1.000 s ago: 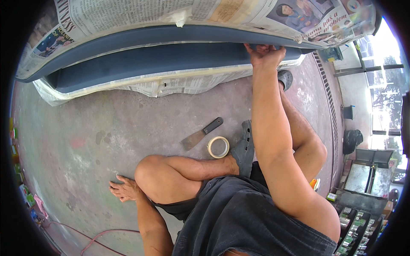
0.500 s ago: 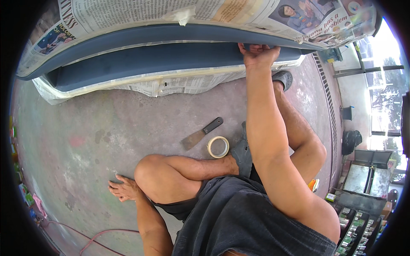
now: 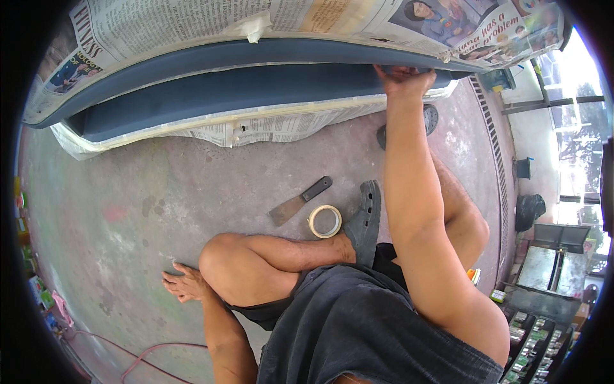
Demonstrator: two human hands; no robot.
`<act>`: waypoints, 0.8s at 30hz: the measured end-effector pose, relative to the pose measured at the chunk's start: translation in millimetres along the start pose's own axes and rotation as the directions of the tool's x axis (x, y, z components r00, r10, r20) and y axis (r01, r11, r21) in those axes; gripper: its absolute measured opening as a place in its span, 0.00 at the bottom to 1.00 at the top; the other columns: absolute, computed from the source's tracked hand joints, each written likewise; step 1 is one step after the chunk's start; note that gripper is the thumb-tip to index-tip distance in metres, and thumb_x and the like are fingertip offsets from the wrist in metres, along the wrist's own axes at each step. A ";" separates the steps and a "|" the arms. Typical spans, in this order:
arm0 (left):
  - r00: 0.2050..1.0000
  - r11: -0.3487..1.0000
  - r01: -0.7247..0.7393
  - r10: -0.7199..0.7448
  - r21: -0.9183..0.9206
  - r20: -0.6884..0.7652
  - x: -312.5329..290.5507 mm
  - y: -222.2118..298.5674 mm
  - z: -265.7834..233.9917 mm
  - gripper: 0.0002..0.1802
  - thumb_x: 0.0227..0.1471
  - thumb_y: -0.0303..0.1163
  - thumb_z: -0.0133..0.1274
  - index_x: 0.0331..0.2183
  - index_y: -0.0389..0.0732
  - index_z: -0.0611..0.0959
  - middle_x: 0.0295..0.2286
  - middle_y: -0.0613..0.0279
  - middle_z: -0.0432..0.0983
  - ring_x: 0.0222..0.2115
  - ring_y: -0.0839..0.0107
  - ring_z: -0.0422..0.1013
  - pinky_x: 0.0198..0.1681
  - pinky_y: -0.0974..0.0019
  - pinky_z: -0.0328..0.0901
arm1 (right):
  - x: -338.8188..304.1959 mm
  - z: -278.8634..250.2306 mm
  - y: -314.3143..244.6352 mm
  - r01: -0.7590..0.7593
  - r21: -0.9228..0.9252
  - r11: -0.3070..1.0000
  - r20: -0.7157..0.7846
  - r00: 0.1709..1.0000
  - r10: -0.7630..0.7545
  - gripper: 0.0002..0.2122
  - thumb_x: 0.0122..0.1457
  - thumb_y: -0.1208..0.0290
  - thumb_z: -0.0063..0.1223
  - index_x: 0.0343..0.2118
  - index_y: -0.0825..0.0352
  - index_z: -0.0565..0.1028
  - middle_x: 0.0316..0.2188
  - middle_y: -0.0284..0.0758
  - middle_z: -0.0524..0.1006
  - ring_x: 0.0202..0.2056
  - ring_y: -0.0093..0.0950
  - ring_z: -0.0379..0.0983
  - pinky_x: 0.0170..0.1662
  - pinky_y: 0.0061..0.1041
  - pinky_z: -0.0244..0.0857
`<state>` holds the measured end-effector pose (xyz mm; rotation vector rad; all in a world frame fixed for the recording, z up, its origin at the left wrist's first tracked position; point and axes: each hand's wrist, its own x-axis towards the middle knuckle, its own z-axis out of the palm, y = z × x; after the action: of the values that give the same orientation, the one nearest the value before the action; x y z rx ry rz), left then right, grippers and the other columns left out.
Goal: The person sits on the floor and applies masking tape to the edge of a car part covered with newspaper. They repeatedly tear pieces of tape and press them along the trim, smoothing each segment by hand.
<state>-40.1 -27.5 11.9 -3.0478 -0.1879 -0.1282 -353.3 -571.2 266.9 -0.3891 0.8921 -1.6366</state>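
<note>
My right hand (image 3: 409,82) is raised at the far side, palm toward me. Its thumb stands apart from the fingers, which reach up under the lower edge of a curved blue-grey panel (image 3: 268,51) and touch it; their tips are hidden behind that edge. Newspaper (image 3: 160,32) masks the panel above. Below runs a second blue-grey strip (image 3: 230,89), bordered with tape and newspaper. My left hand (image 3: 183,282) lies on the concrete floor beside my bent knee, fingers spread, holding nothing.
A putty knife (image 3: 299,201) with a black handle and a roll of masking tape (image 3: 325,221) lie on the floor before my crossed leg. A red hose (image 3: 153,349) curls at the lower left. A floor grate (image 3: 489,128) and dark trays (image 3: 531,345) are at right.
My right hand has slid to the right along the panel's lower edge. More of my grey clog shows beside the tape roll. My left hand stays on the floor.
</note>
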 end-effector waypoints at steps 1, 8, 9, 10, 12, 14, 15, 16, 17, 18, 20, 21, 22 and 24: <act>1.000 1.000 -0.001 0.001 -0.007 -0.003 -0.1 0.3 0.3 0.38 0.68 0.65 0.35 0.67 0.53 0.67 0.66 0.62 0.61 0.68 0.64 0.55 0.63 0.43 0.53 | 5.1 -9.6 -7.3 0.022 0.012 1.000 0.006 1.000 -0.022 0.25 0.70 0.44 0.28 0.46 0.60 0.73 0.26 0.27 0.71 0.21 0.22 0.62 0.60 0.68 0.59; 1.000 1.000 0.026 -0.026 0.018 -0.007 3.5 -2.1 4.9 0.37 0.68 0.65 0.37 0.67 0.54 0.68 0.66 0.63 0.62 0.68 0.67 0.56 0.63 0.46 0.54 | -25.3 -48.9 3.6 0.578 -0.789 0.209 0.489 0.796 -0.358 0.10 0.66 0.68 0.46 0.44 0.66 0.76 0.32 0.36 0.77 0.28 0.33 0.73 0.52 0.46 0.70; 1.000 1.000 0.021 -0.021 0.019 -0.011 2.2 -1.3 4.5 0.37 0.68 0.65 0.37 0.67 0.54 0.68 0.66 0.63 0.62 0.68 0.67 0.56 0.63 0.46 0.54 | -29.0 -49.7 11.4 0.726 -0.675 -0.130 0.719 0.609 -0.334 0.16 0.59 0.78 0.48 0.50 0.67 0.79 0.44 0.42 0.79 0.43 0.40 0.76 0.56 0.43 0.67; 1.000 1.000 0.017 -0.017 0.020 -0.016 1.1 -0.4 3.8 0.37 0.68 0.65 0.37 0.67 0.54 0.68 0.66 0.63 0.62 0.68 0.67 0.56 0.62 0.46 0.54 | -32.5 -51.6 13.1 0.756 -0.599 -0.264 0.800 0.553 -0.231 0.19 0.58 0.78 0.48 0.52 0.66 0.78 0.48 0.41 0.78 0.48 0.41 0.74 0.57 0.43 0.65; 1.000 1.000 0.015 -0.014 0.020 -0.018 0.3 0.3 3.1 0.37 0.68 0.65 0.37 0.67 0.54 0.68 0.66 0.63 0.62 0.67 0.67 0.56 0.62 0.46 0.54 | -46.1 -51.0 17.2 0.788 -0.380 -0.485 0.898 0.440 0.011 0.24 0.56 0.79 0.49 0.58 0.65 0.77 0.56 0.41 0.76 0.56 0.41 0.71 0.60 0.43 0.62; 1.000 1.000 0.016 -0.015 0.018 -0.014 0.8 1.0 2.7 0.37 0.68 0.65 0.37 0.67 0.53 0.68 0.66 0.63 0.62 0.67 0.66 0.56 0.62 0.46 0.54 | -40.2 -51.0 25.4 0.811 -0.318 -0.491 0.915 0.398 0.064 0.26 0.56 0.79 0.50 0.60 0.63 0.76 0.59 0.37 0.75 0.60 0.40 0.68 0.62 0.43 0.60; 1.000 1.000 0.014 -0.014 0.018 -0.015 1.3 0.4 3.0 0.37 0.68 0.65 0.37 0.67 0.53 0.68 0.66 0.63 0.62 0.68 0.66 0.56 0.62 0.45 0.54 | -37.9 -50.6 28.9 0.821 -0.289 -0.492 0.921 0.378 0.090 0.27 0.56 0.79 0.50 0.62 0.62 0.75 0.61 0.36 0.74 0.62 0.39 0.66 0.63 0.43 0.59; 1.000 1.000 0.012 -0.012 0.018 -0.016 1.2 0.1 3.9 0.37 0.68 0.65 0.37 0.67 0.53 0.67 0.66 0.63 0.61 0.68 0.66 0.56 0.62 0.45 0.54 | -35.3 -49.9 30.6 0.817 -0.292 -0.497 0.918 0.385 0.093 0.27 0.56 0.79 0.50 0.62 0.62 0.75 0.61 0.36 0.74 0.62 0.39 0.66 0.62 0.42 0.59; 1.000 1.000 0.010 -0.009 0.018 -0.017 1.5 -0.1 4.7 0.37 0.68 0.65 0.37 0.67 0.53 0.67 0.66 0.63 0.61 0.68 0.66 0.56 0.63 0.45 0.54 | -32.9 -49.1 32.0 0.813 -0.296 -0.501 0.915 0.391 0.095 0.27 0.56 0.79 0.50 0.61 0.62 0.75 0.62 0.36 0.73 0.62 0.39 0.66 0.62 0.42 0.59; 1.000 1.000 0.008 -0.007 0.013 -0.019 1.6 -1.4 5.7 0.37 0.68 0.65 0.37 0.67 0.52 0.67 0.66 0.63 0.61 0.68 0.66 0.56 0.63 0.45 0.54 | -33.2 -47.5 33.2 0.809 -0.298 -0.506 0.912 0.398 0.099 0.27 0.56 0.79 0.50 0.61 0.61 0.76 0.62 0.36 0.73 0.62 0.39 0.66 0.62 0.42 0.60; 1.000 1.000 0.003 -0.003 0.003 -0.023 2.1 -3.5 7.1 0.37 0.68 0.64 0.37 0.67 0.52 0.67 0.66 0.62 0.61 0.68 0.66 0.56 0.63 0.44 0.54 | -34.9 -45.3 31.2 0.790 -0.341 -0.509 0.891 0.444 0.093 0.27 0.56 0.81 0.47 0.61 0.63 0.76 0.62 0.38 0.73 0.62 0.41 0.67 0.62 0.43 0.60; 1.000 1.000 0.003 -0.003 -0.001 -0.023 2.2 -4.5 7.7 0.38 0.68 0.65 0.37 0.67 0.52 0.67 0.66 0.62 0.61 0.68 0.66 0.56 0.63 0.44 0.53 | -36.3 -43.5 28.6 0.780 -0.362 -0.511 0.880 0.467 0.090 0.26 0.56 0.82 0.46 0.60 0.65 0.76 0.62 0.39 0.73 0.62 0.42 0.67 0.61 0.43 0.61; 1.000 1.000 0.003 -0.003 -0.005 -0.023 2.6 -5.7 8.1 0.38 0.68 0.65 0.37 0.67 0.52 0.67 0.66 0.62 0.61 0.68 0.65 0.56 0.63 0.44 0.53 | -35.4 -41.5 26.2 0.772 -0.359 -0.525 0.876 0.473 0.096 0.26 0.56 0.82 0.46 0.60 0.65 0.76 0.62 0.39 0.73 0.62 0.42 0.67 0.61 0.43 0.61; 1.000 1.000 0.005 -0.005 -0.016 -0.017 2.0 -5.2 6.9 0.38 0.68 0.65 0.37 0.67 0.52 0.67 0.66 0.61 0.61 0.68 0.65 0.56 0.63 0.44 0.53 | -29.1 -38.4 18.8 0.752 -0.352 -0.558 0.868 0.486 0.107 0.25 0.56 0.82 0.47 0.59 0.65 0.77 0.61 0.38 0.74 0.62 0.42 0.67 0.60 0.43 0.61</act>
<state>-38.2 -21.5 5.7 -3.0611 -0.1938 -0.1567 -358.5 -531.4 234.2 -2.9162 1.5281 -0.5724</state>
